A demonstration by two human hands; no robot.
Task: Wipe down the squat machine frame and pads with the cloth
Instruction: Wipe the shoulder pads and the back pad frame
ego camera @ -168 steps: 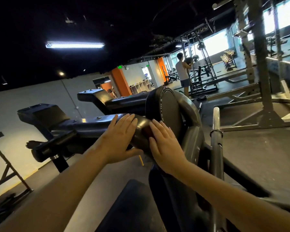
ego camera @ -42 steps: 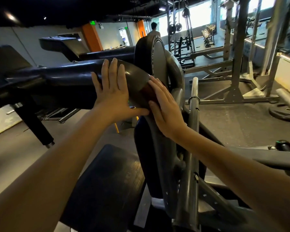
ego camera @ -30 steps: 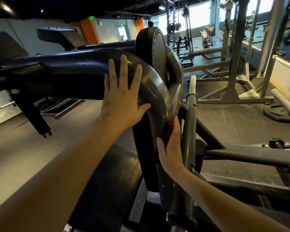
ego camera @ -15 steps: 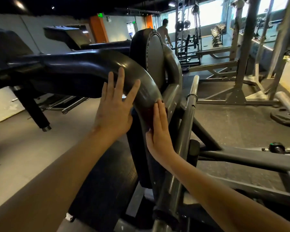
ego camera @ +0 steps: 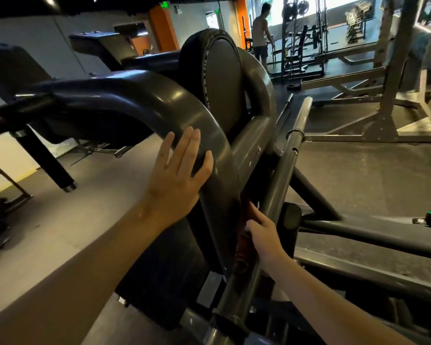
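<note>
Since half a second ago the right hand [ego camera: 263,235] has slid down from the bend of the frame [ego camera: 159,103] to its lower, steep part. The left hand [ego camera: 177,170] has shifted a little along the bend. I judge the task to be near the middle: the curved tube seems covered, but the lower bars and the pad [ego camera: 222,78] are left. The reddish-brown cloth [ego camera: 243,245] lies between the right palm and the tube, low on the frame. The right grip looks wide, with straight fingers pressing the cloth, though the tube edge hides part of them. The left grip is wide too, flat on the bare tube, holding nothing.
</note>
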